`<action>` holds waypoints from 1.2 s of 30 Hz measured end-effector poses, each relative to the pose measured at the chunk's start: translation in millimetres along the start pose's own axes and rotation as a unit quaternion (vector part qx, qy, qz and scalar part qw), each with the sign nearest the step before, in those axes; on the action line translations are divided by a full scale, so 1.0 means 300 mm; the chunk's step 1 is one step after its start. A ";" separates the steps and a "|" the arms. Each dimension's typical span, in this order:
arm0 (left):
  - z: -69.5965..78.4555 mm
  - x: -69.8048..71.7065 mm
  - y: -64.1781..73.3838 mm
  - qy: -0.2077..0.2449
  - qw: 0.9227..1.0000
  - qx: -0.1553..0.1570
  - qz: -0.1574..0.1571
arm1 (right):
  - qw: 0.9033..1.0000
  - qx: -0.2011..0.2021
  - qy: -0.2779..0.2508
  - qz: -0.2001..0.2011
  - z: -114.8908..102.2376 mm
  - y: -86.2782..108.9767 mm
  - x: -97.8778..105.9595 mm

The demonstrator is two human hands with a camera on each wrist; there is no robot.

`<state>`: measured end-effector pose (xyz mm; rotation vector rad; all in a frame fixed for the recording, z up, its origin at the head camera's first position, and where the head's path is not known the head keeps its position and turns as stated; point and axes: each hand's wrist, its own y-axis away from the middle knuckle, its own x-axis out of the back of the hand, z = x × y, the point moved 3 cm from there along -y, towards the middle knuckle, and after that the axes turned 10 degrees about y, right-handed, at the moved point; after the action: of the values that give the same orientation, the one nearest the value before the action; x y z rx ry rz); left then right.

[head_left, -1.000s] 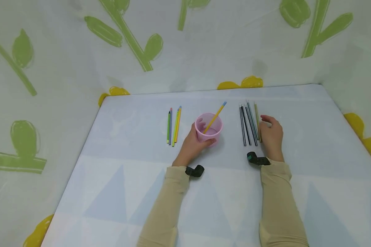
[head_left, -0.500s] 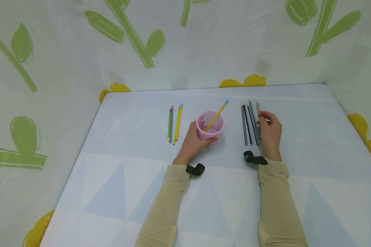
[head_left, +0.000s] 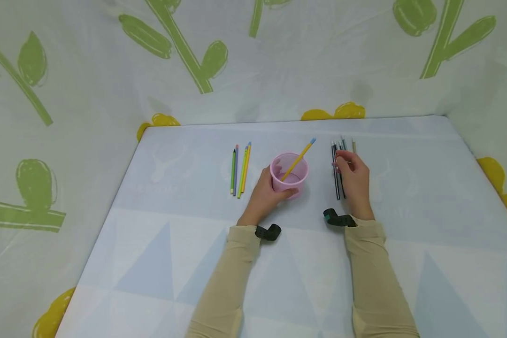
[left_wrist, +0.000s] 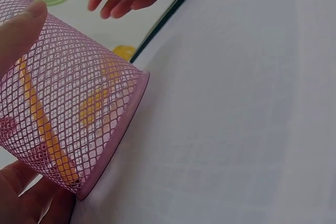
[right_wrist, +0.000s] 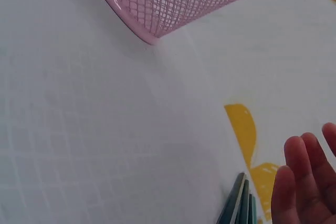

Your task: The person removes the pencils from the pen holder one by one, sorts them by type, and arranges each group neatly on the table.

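My left hand (head_left: 264,197) grips a pink mesh pencil cup (left_wrist: 79,77) that stands upright on the table. A yellow pencil with a blue end (head_left: 301,158) leans inside it, its top sticking out past the rim. To the right of the cup, my right hand (head_left: 355,180) hovers over a row of dark pencils (head_left: 335,178) and covers part of them. Its fingers (right_wrist: 296,166) hold nothing in either wrist view. Beyond the right hand, the tip of an olive-gold pencil (head_left: 354,146) shows; the rest is hidden.
Left of the cup lie several coloured pencils (head_left: 238,171), green, blue-purple and yellow among them. The table (head_left: 186,188) has a pale cloth with blue triangles. Behind it rises a white backdrop (head_left: 300,70) with green plant prints. Each wrist carries a small black camera.
The right hand has moved left from beside the olive-gold pencil to above the dark pencils. My left hand keeps its hold on the cup; the yellow pencil remains in it.
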<state>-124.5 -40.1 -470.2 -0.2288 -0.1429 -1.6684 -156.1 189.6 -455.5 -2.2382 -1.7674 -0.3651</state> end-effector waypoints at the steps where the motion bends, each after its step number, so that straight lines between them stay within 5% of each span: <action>1: 0.000 -0.001 0.000 -0.001 1.000 0.003 0.000 | 1.000 0.004 0.003 -0.007 -0.002 0.001 -0.008; 8: 0.004 -0.005 0.001 0.002 1.000 0.009 0.003 | 0.997 0.048 -0.027 -0.059 -0.012 0.008 -0.062; 16: 0.000 -0.004 0.001 0.002 1.000 0.010 0.000 | 0.985 0.117 -0.054 -0.118 0.056 -0.021 -0.149; 26: -0.009 0.002 -0.003 0.013 1.000 0.008 -0.004 | 0.970 0.102 -0.009 -0.219 -0.118 0.076 -0.161; 36: -0.003 0.002 0.001 0.011 1.000 0.006 -0.001 | 0.956 0.120 0.033 -0.264 -0.185 0.115 -0.163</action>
<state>-124.2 -41.0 -470.8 -0.2001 -0.1368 -1.6706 -135.4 117.6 -422.9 -1.5518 -2.2207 -0.3015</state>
